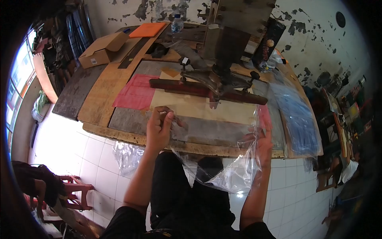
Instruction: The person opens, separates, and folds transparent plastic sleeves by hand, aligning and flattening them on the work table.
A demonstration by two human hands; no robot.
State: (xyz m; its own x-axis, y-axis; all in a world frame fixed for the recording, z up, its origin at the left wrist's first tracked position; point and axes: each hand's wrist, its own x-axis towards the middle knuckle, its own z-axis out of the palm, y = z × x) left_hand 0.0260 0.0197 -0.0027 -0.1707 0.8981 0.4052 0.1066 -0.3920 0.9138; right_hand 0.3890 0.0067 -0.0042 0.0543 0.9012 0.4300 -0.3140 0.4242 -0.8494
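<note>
A clear plastic sheet (234, 173) is stretched between my hands over the front of the worktable, its lower part hanging in folds above my lap. My left hand (160, 129) is closed, pinching the sheet's left edge between thumb and fingers. At the other side, my right hand (258, 143) grips the right edge and shows partly through the shiny film. Just beyond the sheet, a press with a long dark-red bar (179, 86) stands over a pale board (175, 99). Pink material (133, 93) lies at the left of that board.
Blue-tinted plastic sheets (296, 123) are stacked on the table's right side. A cardboard box (101, 51), an orange flat item (147, 29) and a water bottle (177, 24) stand farther back. Crumpled clear plastic (128, 157) hangs below the front edge. Another person sits at lower left by a red stool (81, 193).
</note>
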